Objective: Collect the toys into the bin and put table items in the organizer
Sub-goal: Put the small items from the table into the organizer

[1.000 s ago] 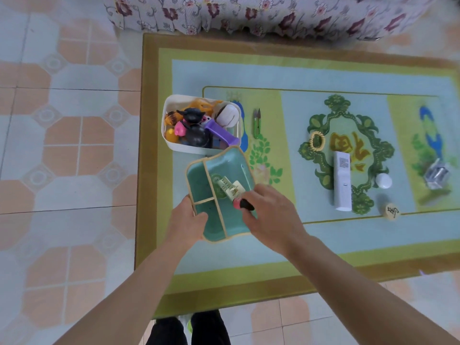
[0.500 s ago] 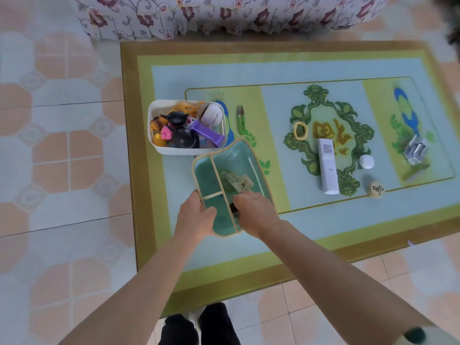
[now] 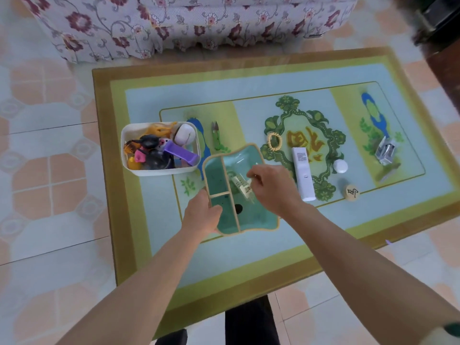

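Observation:
A teal organizer (image 3: 260,216) with a tan rim and dividers lies near the table's front. My left hand (image 3: 202,215) grips its left rim. My right hand (image 3: 272,188) hovers over its large compartment with loosely curled fingers and nothing visible in them. In that compartment lie a cream clip (image 3: 240,184) and a small black item (image 3: 238,208). Left of the organizer stands a white bin (image 3: 159,173) filled with several toys. On the table lie green snips (image 3: 216,138), a yellow hair tie (image 3: 273,142), a white remote (image 3: 302,174), a white cap (image 3: 340,166), a wooden game piece (image 3: 352,192) and a silver clip (image 3: 385,151).
The low table (image 3: 249,265) carries a green and blue patterned cover. A floral sofa cover (image 3: 174,23) hangs behind it. Tiled floor surrounds the table, and my legs stand at its front edge. A dark piece of furniture (image 3: 443,33) is at the far right.
My right hand let go of the small black item in the organizer's large compartment and rose toward the right. The left hand kept its grip on the rim.

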`<state>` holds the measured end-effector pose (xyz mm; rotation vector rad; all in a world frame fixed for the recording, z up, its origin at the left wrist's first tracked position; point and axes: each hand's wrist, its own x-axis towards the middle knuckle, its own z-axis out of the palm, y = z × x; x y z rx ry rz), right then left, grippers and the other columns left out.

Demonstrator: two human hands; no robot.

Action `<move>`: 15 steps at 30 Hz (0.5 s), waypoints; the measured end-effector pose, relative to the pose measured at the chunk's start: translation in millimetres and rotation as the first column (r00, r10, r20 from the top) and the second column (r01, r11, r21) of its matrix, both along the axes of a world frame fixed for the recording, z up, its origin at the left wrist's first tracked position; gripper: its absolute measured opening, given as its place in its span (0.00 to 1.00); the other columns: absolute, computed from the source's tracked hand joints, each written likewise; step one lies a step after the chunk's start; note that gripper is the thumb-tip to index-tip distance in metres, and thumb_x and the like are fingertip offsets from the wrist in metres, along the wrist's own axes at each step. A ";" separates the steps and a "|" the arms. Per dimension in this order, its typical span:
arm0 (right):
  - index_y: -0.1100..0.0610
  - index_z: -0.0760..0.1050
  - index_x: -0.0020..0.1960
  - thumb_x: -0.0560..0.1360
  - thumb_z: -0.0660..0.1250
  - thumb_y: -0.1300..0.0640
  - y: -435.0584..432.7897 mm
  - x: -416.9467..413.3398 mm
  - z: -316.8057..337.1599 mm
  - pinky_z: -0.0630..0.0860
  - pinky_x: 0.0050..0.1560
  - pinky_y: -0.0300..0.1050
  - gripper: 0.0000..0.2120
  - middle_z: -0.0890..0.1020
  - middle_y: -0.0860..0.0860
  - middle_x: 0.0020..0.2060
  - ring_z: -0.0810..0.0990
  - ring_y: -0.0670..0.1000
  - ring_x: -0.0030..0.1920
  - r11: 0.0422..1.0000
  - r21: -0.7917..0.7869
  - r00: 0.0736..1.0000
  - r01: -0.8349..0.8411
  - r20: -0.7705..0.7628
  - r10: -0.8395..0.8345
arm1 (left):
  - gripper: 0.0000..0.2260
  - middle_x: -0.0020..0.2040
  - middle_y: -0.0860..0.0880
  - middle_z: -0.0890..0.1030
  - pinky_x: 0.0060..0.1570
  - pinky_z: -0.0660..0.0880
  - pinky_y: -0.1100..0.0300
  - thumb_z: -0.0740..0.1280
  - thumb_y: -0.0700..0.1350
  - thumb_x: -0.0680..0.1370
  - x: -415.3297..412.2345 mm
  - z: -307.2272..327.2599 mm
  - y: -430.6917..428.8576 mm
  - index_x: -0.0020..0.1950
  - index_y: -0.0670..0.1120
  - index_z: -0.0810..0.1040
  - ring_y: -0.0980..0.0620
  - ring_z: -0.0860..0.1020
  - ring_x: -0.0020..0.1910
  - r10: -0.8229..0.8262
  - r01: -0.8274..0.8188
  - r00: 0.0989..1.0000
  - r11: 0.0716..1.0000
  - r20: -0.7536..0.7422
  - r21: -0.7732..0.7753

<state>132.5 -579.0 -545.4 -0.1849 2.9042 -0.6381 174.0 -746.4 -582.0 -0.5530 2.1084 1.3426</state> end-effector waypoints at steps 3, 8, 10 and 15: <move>0.61 0.82 0.49 0.73 0.61 0.64 22.1 -32.1 -8.6 0.79 0.42 0.53 0.11 0.85 0.58 0.40 0.81 0.59 0.40 1.000 -0.010 1.000 -0.005 -0.021 0.005 | 0.18 0.55 0.45 0.79 0.55 0.77 0.44 0.61 0.36 0.73 -12.1 -11.3 21.7 0.63 0.45 0.73 0.43 0.78 0.54 0.012 -0.012 1.000 1.000 0.026 -0.004; 0.59 0.81 0.52 0.75 0.59 0.64 47.2 -89.3 -26.6 0.78 0.47 0.49 0.13 0.84 0.58 0.46 0.81 0.58 0.47 1.000 0.003 0.998 -0.029 0.062 0.029 | 0.17 0.53 0.47 0.79 0.50 0.80 0.44 0.61 0.36 0.72 -22.6 -27.1 50.1 0.60 0.47 0.73 0.43 0.79 0.52 0.090 -0.087 0.992 0.996 0.093 -0.037; 0.58 0.81 0.53 0.75 0.59 0.63 48.3 -106.0 -31.2 0.77 0.50 0.47 0.14 0.83 0.56 0.49 0.80 0.57 0.50 0.999 0.013 0.994 -0.048 0.099 0.047 | 0.15 0.51 0.47 0.79 0.48 0.81 0.44 0.61 0.36 0.72 -24.8 -29.1 55.4 0.58 0.47 0.73 0.42 0.79 0.50 0.131 -0.127 0.986 0.991 0.101 -0.042; 0.55 0.81 0.50 0.74 0.57 0.63 32.2 -144.4 -45.7 0.76 0.47 0.43 0.14 0.82 0.56 0.48 0.80 0.56 0.46 0.990 0.025 0.981 -0.136 0.140 0.131 | 0.15 0.52 0.47 0.80 0.50 0.80 0.44 0.62 0.37 0.72 -31.0 -35.7 61.2 0.58 0.47 0.74 0.43 0.79 0.51 0.214 -0.210 0.973 0.976 0.084 -0.055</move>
